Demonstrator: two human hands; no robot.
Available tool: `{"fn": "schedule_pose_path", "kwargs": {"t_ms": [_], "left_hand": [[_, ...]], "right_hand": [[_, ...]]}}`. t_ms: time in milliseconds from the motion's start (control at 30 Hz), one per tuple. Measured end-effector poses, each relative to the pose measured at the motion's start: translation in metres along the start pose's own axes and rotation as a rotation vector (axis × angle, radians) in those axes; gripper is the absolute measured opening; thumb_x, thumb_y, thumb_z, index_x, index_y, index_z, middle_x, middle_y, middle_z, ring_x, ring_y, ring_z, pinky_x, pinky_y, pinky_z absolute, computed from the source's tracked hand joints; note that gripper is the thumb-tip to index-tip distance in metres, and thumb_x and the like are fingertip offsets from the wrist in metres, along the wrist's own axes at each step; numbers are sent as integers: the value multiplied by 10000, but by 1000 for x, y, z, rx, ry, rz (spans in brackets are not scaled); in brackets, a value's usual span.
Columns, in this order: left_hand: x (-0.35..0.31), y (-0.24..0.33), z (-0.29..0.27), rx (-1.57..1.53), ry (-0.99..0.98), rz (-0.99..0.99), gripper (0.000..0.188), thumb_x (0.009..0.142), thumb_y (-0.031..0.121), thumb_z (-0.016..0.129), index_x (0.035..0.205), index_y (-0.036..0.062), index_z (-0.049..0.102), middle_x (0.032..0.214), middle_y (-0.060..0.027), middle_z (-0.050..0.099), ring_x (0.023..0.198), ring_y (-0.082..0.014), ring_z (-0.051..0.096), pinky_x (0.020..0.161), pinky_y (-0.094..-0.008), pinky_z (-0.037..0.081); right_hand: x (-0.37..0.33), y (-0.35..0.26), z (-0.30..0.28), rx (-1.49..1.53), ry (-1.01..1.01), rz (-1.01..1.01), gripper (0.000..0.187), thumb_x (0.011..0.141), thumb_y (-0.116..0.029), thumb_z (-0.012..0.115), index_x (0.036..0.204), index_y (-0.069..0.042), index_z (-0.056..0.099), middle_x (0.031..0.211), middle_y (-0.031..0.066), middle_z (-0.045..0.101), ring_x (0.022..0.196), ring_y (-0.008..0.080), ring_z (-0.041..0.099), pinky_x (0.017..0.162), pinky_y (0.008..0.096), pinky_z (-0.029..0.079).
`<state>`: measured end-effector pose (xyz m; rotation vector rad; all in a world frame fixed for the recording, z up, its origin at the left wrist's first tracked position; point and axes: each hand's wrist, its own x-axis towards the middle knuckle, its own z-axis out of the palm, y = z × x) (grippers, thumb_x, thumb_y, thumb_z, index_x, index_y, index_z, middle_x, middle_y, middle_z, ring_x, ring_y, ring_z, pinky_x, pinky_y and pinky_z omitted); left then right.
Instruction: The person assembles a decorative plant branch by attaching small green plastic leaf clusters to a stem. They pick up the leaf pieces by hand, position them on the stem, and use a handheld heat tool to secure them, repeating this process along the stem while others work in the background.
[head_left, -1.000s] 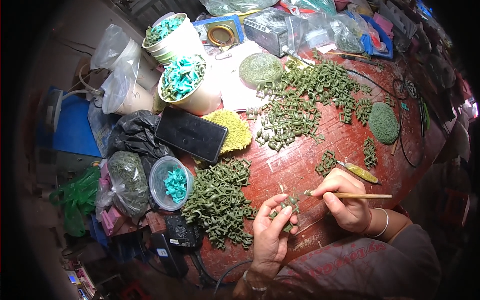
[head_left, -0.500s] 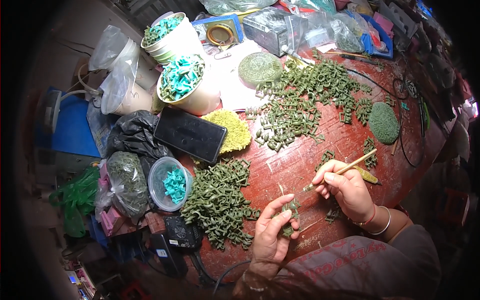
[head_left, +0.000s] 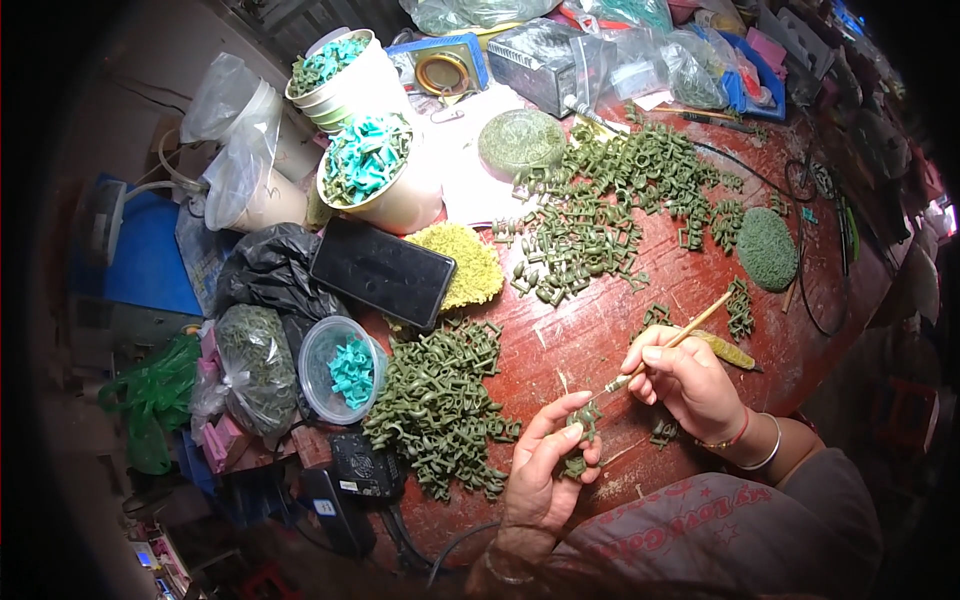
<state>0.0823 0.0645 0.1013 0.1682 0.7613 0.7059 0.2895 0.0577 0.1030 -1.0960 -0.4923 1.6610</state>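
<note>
My left hand (head_left: 546, 462) pinches a small green wax piece (head_left: 588, 420) between thumb and fingers. Held like a pencil, a slim wooden-handled tool (head_left: 706, 316) with a thin metal tip is in my right hand (head_left: 685, 382). The tip points down at the green piece and seems to reach it, though whether they touch is too small to tell. Left of my hands lies a heap of similar green pieces (head_left: 435, 410). A larger spread of them (head_left: 600, 210) covers the table farther off. A yellow pointed tool (head_left: 728, 350) lies just beyond my right hand.
A black phone (head_left: 382, 270) rests on a yellow sponge (head_left: 470, 265). Left stand a clear tub (head_left: 335, 400) with turquoise bits and filled white buckets (head_left: 410, 190). A green sponge (head_left: 767, 248) and a black cable (head_left: 830, 320) lie right on the red table (head_left: 560, 340).
My right hand has brought the tool's tip down and left to the green piece. My left hand stays nearly still, gripping the same piece.
</note>
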Motion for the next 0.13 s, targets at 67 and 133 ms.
{"fn": "schedule_pose_path", "kwargs": {"t_ms": [67, 133], "left_hand": [[0, 0, -1, -4, -6, -6, 393, 915, 62, 556, 1305, 28, 521, 892, -60, 523, 749, -157, 495, 562, -248, 420], [0, 0, -5, -27, -34, -15, 413, 915, 64, 558, 1324, 49, 509, 903, -70, 525, 755, -163, 498, 567, -255, 425]], "right_hand": [[2, 2, -1, 30, -6, -5, 187, 994, -166, 512, 992, -19, 627, 839, 26, 644, 723, 62, 574, 683, 206, 478], [3, 3, -1, 80, -14, -7, 195, 994, -180, 520, 1002, -18, 628, 840, 34, 648, 726, 68, 580, 686, 212, 485]]}}
